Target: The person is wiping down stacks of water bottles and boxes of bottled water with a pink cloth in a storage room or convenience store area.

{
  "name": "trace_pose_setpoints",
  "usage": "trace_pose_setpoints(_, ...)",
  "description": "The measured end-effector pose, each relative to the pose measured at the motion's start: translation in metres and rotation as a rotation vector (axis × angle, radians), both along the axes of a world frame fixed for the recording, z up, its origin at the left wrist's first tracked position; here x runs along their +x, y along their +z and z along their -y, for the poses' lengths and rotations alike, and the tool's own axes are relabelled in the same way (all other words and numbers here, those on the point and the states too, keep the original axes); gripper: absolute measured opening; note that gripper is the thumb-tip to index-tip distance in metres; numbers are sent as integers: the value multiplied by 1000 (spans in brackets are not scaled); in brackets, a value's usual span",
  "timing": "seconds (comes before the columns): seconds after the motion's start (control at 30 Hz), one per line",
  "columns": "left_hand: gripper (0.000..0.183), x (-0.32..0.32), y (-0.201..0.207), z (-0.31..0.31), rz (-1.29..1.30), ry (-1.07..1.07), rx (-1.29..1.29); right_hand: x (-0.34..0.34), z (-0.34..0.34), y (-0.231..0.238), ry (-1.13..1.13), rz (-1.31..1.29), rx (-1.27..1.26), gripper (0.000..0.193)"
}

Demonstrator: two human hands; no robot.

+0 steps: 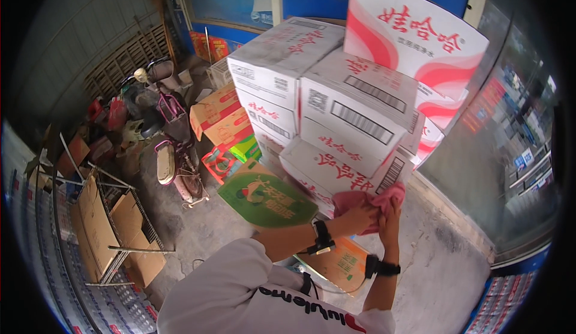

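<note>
A pink cloth [348, 200] is bunched up in front of the stacked white cartons. My left hand [360, 220] presses on it with curled fingers. Close beside, my right hand [390, 222] grips the cloth's right side, fingers pointing up toward the carton corner. The nearest white carton [329, 167], with red lettering, sits just beyond both hands; the cloth hides its lower right part. Another carton [360, 103] with barcodes rests above it. Black bands circle both my wrists.
A taller carton column [264, 79] rises at the left of the stack, and a red-and-white carton [414, 31] stands upright behind. Green cardboard [267, 205] and orange cardboard [345, 265] lie low near me. Left are a scooter [174, 160] and a rack [135, 232]; a glass door [510, 124] is right.
</note>
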State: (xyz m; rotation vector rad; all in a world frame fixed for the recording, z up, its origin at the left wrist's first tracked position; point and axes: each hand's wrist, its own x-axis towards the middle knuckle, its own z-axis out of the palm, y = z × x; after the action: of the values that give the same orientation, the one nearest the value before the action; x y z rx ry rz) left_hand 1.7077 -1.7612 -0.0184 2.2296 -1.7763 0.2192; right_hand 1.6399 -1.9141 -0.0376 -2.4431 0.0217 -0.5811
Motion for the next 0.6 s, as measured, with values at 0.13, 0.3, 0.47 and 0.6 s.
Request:
trace_pose_setpoints(0.13, 25, -6, -23, -34, 13, -51, -182, -15, -51, 8, -166, 32, -88, 41)
trace_pose_setpoints(0.3, 26, 4, -14, -105, -446, -100, 157, -22, -128, 12, -188, 109, -196, 37)
trace_pose_setpoints(0.47, 28, 24, -41, -223, -102, -134, -158, 14, -237, -4, -91, 31, -182, 44)
trace_pose_setpoints(0.6, 37, 46, -94, -293, -1, 9, -23, 34, -292, -81, -142, -178, -172, 60)
